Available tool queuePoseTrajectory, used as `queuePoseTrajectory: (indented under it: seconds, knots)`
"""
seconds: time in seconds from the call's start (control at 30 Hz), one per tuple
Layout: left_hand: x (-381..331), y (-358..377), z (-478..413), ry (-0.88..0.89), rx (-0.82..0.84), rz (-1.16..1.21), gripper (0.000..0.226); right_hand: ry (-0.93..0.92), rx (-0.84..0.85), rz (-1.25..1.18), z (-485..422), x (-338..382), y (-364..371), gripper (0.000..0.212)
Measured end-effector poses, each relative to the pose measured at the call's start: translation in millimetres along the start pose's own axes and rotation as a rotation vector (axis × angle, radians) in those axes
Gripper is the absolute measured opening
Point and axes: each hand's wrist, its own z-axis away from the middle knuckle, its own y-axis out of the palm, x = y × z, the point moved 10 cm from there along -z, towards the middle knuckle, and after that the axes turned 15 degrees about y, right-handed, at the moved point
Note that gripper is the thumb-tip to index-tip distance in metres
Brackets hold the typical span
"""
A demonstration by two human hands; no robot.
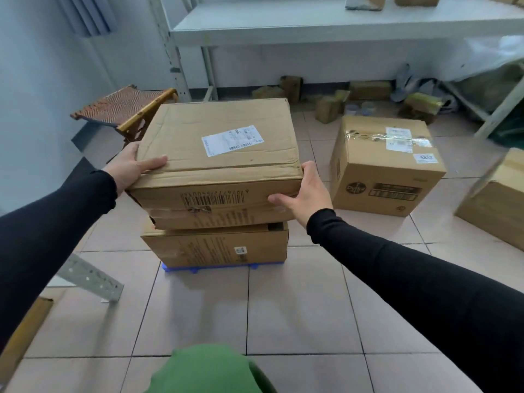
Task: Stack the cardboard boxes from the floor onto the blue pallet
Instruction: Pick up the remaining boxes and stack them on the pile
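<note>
"5842" tag (424, 158) on floor box (385, 168)

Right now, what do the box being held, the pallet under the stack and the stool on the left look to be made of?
Top box: brown corrugated cardboard, matte, going by its creased edges and dented flaps. Blue pallet: probably moulded plastic; only a glossy blue edge shows. Stool: seat looks like woven cane or cord with a zigzag pattern, on a yellowish frame, possibly bamboo or wood.

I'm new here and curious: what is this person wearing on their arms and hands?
Both arms wear long, snug black sleeves ending at the wrists in slightly ruffled cuffs. The left hand and right hand are bare: no gloves, rings or watch visible.
</note>
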Motion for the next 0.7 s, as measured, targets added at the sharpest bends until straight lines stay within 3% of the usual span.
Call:
queuePoseTrajectory:
  seconds: [0.1,0.3,0.4,0.5,0.6,0.7]
  knots:
    - [11.6,2.3,-0.7,0.016,0.003,-0.004,0.088,0.008,0.027,0.039,3.2,-3.4,11.9,0.071]
    - [20.8,5.7,-0.4,0.005,0.020,-0.085,0.089,0.028,0.053,0.075,4.6,-11.6,22.3,0.073]
    - [14.8,4.4,-3.8,-0.022,0.067,-0.197,0.098,0.033,0.096,0.090,3.1,-14.7,21.1,0.071]
    - [-16.0,-0.8,-15.1,0.050,0.068,-0.461,0.111,0.050,0.148,0.175,-3.6,-23.4,9.5,0.073]
    - [-67.9,22.3,-20.4,0.219,0.116,-0.703,0.092,0.071,0.197,0.316,-14.9,-36.2,-14.5,0.088]
    - [-121.4,73.8,-18.7,0.358,0.179,-0.756,0.072,0.108,0.199,0.419,-27.0,-51.8,-54.0,0.095]
